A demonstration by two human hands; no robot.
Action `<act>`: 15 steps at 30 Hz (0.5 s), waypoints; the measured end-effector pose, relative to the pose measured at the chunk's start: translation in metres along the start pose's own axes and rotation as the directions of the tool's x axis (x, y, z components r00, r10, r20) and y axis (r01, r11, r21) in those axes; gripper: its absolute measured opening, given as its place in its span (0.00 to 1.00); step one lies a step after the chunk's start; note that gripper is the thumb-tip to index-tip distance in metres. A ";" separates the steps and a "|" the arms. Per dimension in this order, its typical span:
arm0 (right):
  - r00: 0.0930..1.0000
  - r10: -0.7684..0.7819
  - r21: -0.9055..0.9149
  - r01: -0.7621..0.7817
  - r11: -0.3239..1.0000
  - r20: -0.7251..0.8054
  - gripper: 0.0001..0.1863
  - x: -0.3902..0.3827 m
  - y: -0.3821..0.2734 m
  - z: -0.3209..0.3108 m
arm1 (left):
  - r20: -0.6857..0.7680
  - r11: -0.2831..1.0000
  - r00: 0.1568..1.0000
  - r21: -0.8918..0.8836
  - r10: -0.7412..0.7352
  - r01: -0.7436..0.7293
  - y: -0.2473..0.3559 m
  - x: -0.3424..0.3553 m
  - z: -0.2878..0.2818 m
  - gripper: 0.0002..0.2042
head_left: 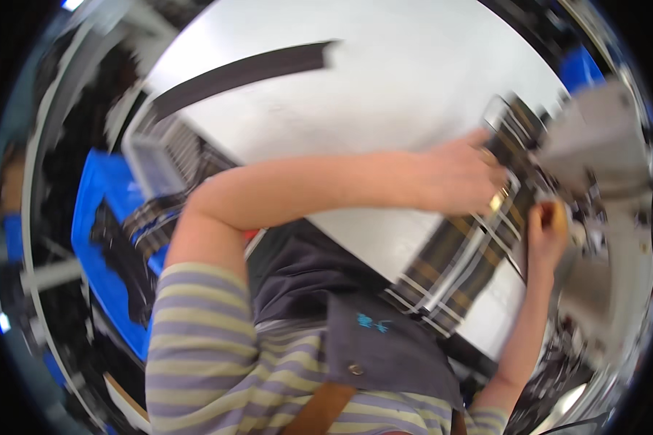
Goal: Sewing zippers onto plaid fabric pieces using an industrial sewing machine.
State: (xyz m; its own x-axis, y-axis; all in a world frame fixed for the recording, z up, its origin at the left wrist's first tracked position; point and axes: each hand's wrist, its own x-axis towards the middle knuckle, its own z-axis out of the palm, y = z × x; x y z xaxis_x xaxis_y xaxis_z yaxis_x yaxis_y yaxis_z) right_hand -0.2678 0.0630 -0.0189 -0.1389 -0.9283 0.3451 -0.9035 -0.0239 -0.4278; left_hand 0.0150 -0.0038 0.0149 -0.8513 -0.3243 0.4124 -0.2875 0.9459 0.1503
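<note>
Dark plaid cloth point(432, 264) with white and brown lines lies slantwise over the right part of the white table. Reaching across from the left, my left hand point(461, 174) rests on it with bent fingers, closed on its upper part. A small gold-coloured piece point(499, 197) shows at those fingers; its kind is unclear. My right hand point(548, 235) is by the cloth's right edge, close to the sewing machine point(591, 145). Its fingers are curled and blurred, and what they hold, if anything, is hidden. The machine's needle area is too smeared to make out.
A long dark strip point(247, 72) curves over the table point(399, 80) at the far left. Beside the table at left stands a blue bin point(98, 217) holding dark and plaid cloth, next to a clear plastic tray point(152, 163). Something blue point(580, 71) sits at the far right.
</note>
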 end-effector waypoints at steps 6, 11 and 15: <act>0.999 -0.050 0.004 0.050 0.999 0.016 0.06 0.002 0.001 -0.006 | -0.805 0.777 0.187 -0.437 -0.563 0.454 -0.024 -0.177 -0.154 0.19; 0.994 -0.106 0.103 0.108 0.989 -0.024 0.07 0.010 -0.005 -0.006 | -0.442 0.203 -0.617 -0.884 -0.651 0.420 -0.151 -0.463 -0.094 0.10; 0.970 -0.211 -0.025 0.210 0.977 -0.116 0.07 -0.010 -0.027 -0.015 | -0.352 -0.192 -0.596 -0.726 -0.722 0.660 -0.194 -0.552 0.013 0.12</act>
State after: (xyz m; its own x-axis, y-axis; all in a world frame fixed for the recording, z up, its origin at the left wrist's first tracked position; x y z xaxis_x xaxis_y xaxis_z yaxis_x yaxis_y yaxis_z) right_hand -0.2479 0.0787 0.0021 0.0088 -0.8526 0.5225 -0.9224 -0.2087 -0.3250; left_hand 0.5353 -0.0081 -0.2538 0.8693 -0.4929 -0.0384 -0.1885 -0.4023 0.8959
